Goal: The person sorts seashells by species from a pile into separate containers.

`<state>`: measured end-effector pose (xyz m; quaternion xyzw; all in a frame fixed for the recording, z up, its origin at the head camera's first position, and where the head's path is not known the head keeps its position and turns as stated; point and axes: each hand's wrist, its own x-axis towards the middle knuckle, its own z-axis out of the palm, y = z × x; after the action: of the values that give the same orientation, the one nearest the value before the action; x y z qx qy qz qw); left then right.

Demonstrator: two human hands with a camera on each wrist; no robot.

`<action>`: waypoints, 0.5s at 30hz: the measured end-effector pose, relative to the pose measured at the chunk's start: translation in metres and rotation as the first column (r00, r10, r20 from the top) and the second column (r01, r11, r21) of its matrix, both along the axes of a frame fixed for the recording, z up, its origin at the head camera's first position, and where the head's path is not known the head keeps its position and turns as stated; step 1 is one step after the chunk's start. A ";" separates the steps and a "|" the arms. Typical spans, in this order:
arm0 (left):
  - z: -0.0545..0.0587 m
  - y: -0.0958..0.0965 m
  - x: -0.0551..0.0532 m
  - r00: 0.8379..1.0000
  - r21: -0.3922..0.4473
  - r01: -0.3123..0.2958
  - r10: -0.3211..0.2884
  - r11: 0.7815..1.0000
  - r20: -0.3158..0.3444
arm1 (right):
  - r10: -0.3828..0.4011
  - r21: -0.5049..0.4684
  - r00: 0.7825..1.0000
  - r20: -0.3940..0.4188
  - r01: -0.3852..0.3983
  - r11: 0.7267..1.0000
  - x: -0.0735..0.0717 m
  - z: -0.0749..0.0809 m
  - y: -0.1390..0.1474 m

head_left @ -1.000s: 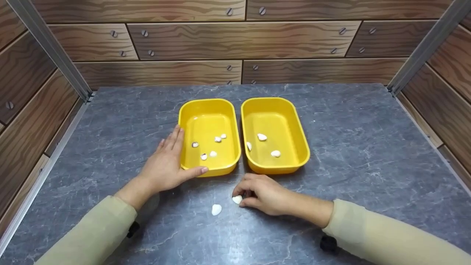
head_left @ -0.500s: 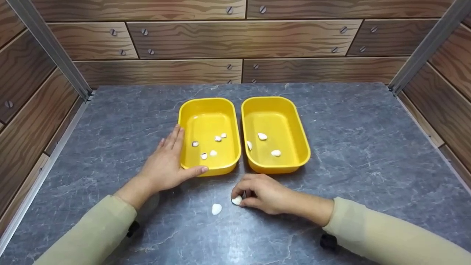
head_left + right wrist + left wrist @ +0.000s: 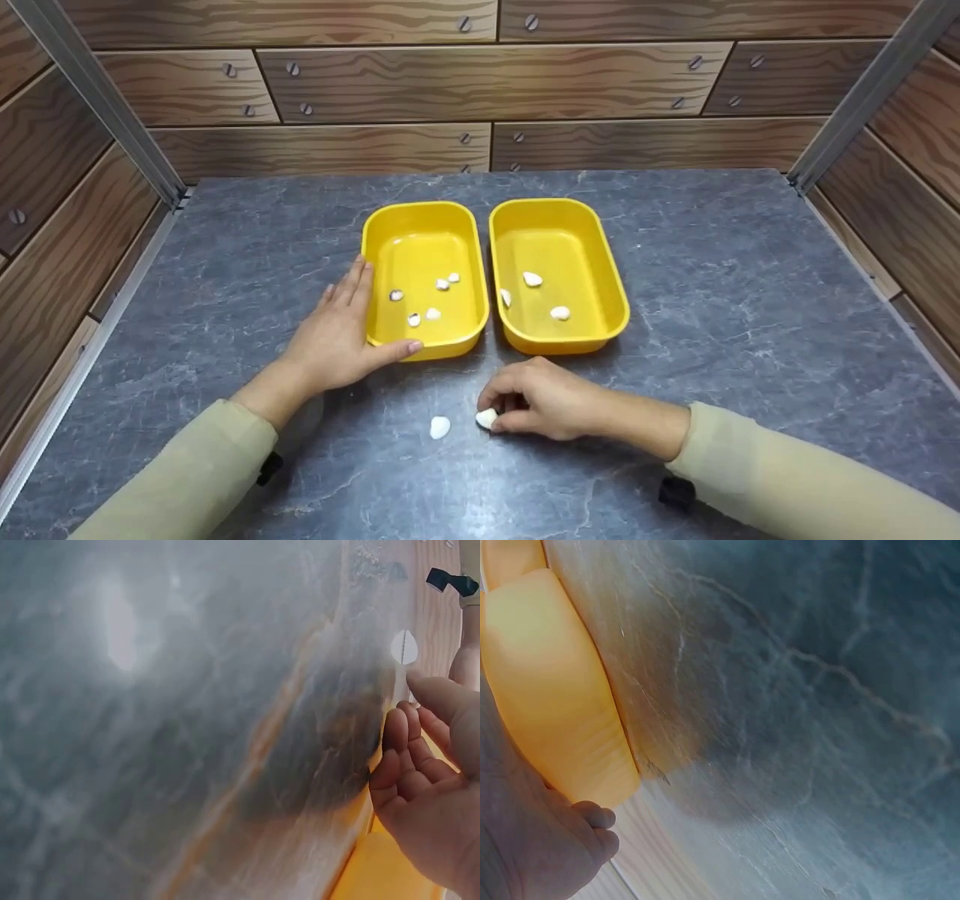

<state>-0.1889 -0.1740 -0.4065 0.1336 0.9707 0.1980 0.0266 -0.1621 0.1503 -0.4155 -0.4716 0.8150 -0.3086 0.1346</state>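
Two yellow plastic trays stand side by side in the head view. Against the left tray [image 3: 424, 259] rests my left hand [image 3: 334, 341], fingers straight along its outer side and thumb over the front rim. My right hand [image 3: 551, 399] is just in front of the right tray [image 3: 574, 259], pinching a white seashell [image 3: 487, 418] between thumb and fingertips, close over the table. A second white seashell [image 3: 440, 427] lies on the table to its left. In the left wrist view the tray's wall [image 3: 555, 690] fills the upper left, by the hand.
Several small shells [image 3: 396, 295], some with dark marks, lie in the left tray. The right tray holds 3 white shells [image 3: 560, 313]. Under everything is a grey marbled tabletop [image 3: 712, 315], with wood-patterned panels [image 3: 495, 82] at the back and sides.
My right hand and the pinched seashell have shifted slightly toward me, and the shell has turned a little in the fingers. My left hand stays on the left tray.
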 end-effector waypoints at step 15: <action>0.001 0.001 0.000 1.000 -0.020 -0.003 0.003 1.000 0.013 | -0.039 -0.116 0.999 -0.030 0.035 0.993 -0.016 0.078 0.015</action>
<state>-0.1891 -0.1733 -0.4054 0.1306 0.9727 0.1890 0.0342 -0.1780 0.1655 -0.3378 -0.4682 0.8064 -0.3502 0.0881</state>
